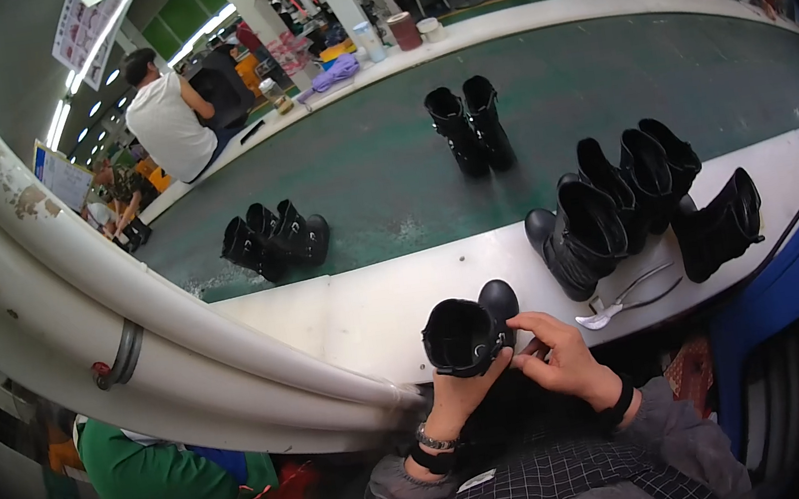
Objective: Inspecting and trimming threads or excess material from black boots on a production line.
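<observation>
A black ankle boot [462,340] with metal buckles is held upright at the near edge of the white ledge, its open top toward me and its rounded toe pointing away. My left hand [464,394] is closed around its lower shaft from the near side. At the boot's right side, my right hand [560,360] has its index finger and thumb bent against the buckle area. What lies between those fingertips is partly hidden. Right of my hands, a metal hand tool [619,307] with two long arms and a whitish end rests on the ledge.
Several black boots [646,166] crowd the ledge at right. On the green conveyor belt [357,154] stand a boot pair [470,129] and a boot cluster [277,237]. Thick white pipes [155,312] slant along my left. A person in white [170,118] sits across the belt.
</observation>
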Action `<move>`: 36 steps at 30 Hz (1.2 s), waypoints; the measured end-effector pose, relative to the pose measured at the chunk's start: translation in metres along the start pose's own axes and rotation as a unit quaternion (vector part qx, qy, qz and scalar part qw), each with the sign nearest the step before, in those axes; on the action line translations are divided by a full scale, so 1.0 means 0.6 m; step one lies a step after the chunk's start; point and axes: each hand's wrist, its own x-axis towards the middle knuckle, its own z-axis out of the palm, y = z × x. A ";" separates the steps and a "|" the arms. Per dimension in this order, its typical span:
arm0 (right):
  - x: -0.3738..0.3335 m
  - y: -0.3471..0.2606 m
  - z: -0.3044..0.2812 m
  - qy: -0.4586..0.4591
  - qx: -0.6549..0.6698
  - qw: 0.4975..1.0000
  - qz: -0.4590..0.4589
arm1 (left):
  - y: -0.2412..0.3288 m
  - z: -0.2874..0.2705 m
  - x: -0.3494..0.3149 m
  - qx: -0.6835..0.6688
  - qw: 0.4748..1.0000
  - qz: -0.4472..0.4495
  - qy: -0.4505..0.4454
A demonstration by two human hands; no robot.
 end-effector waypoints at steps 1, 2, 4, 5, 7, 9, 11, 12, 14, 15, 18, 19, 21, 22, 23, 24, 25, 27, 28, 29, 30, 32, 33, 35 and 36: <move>0.004 0.016 -0.003 0.029 -0.054 0.998 -0.026 | 0.001 -0.010 0.000 -0.038 0.995 -0.089 -0.015; 0.004 0.031 -0.006 0.024 -0.055 0.998 -0.035 | 0.003 -0.021 -0.002 -0.064 0.980 -0.184 -0.035; 0.001 0.057 -0.011 0.037 -0.074 0.996 0.035 | 0.002 -0.041 0.002 -0.258 0.925 -0.279 -0.011; -0.001 0.068 -0.012 0.065 -0.093 0.993 0.010 | -0.003 -0.055 0.008 -0.321 0.883 -0.341 -0.037; -0.006 0.083 -0.012 0.058 -0.023 0.997 0.037 | -0.016 -0.074 0.018 -0.462 0.778 -0.417 -0.086; -0.011 0.089 -0.010 0.079 0.098 0.988 0.085 | -0.030 -0.071 0.019 -0.551 0.719 -0.404 -0.126; -0.015 0.089 -0.010 0.075 0.099 0.988 0.087 | -0.045 -0.064 0.022 -0.634 0.653 -0.380 -0.164; -0.015 0.087 -0.010 0.067 0.107 0.987 0.095 | -0.051 -0.058 0.027 -0.629 0.655 -0.388 -0.159; -0.016 0.083 -0.011 0.068 0.130 0.984 0.102 | -0.060 -0.047 0.043 -0.620 0.677 -0.394 -0.046; -0.017 0.080 -0.011 0.062 0.117 0.987 0.092 | -0.065 -0.048 0.058 -0.565 0.718 -0.405 -0.018; -0.016 0.075 -0.014 0.054 0.114 0.989 0.079 | -0.075 -0.050 0.116 -0.622 0.721 -0.303 -0.040; -0.016 0.074 -0.014 0.052 0.099 0.991 0.075 | -0.077 -0.048 0.129 -0.626 0.721 -0.294 -0.042; -0.017 0.074 -0.015 0.050 0.074 0.994 0.062 | -0.077 -0.037 0.146 -0.623 0.726 -0.286 -0.060; -0.017 0.075 -0.016 0.054 0.068 0.995 0.053 | -0.077 -0.026 0.149 -0.624 0.726 -0.282 -0.062; -0.018 0.075 -0.016 0.059 0.069 0.995 0.050 | -0.074 -0.010 0.146 -0.601 0.732 -0.315 -0.058; -0.017 0.076 -0.016 0.059 0.074 0.994 0.049 | -0.071 0.006 0.140 -0.569 0.740 -0.354 -0.058; -0.018 0.077 -0.018 0.064 0.040 0.996 0.041 | -0.068 0.020 0.133 -0.542 0.730 -0.414 -0.044; -0.017 0.079 -0.020 0.052 0.054 0.996 0.057 | -0.063 0.025 0.122 -0.588 0.687 -0.414 -0.099; -0.016 0.080 -0.021 0.050 0.066 0.994 0.064 | -0.059 0.028 0.119 -0.570 0.697 -0.431 -0.056; -0.014 0.082 -0.022 0.046 0.061 0.995 0.061 | -0.059 0.024 0.133 -0.564 0.703 -0.431 -0.047; -0.013 0.082 -0.022 0.047 0.069 0.995 0.057 | -0.059 0.018 0.145 -0.550 0.704 -0.448 -0.029; -0.009 0.085 -0.023 0.048 0.071 0.995 0.055 | -0.068 -0.012 0.213 -0.558 0.750 -0.355 0.008; -0.008 0.086 -0.023 0.048 0.046 0.997 0.043 | -0.073 -0.004 0.261 -0.580 0.772 -0.233 0.117; -0.012 0.085 -0.023 0.024 0.037 0.998 0.055 | -0.093 -0.021 0.366 -0.640 0.732 -0.079 0.220; -0.014 0.084 -0.024 0.024 0.062 0.996 0.058 | -0.102 -0.028 0.419 -0.664 0.712 -0.024 0.225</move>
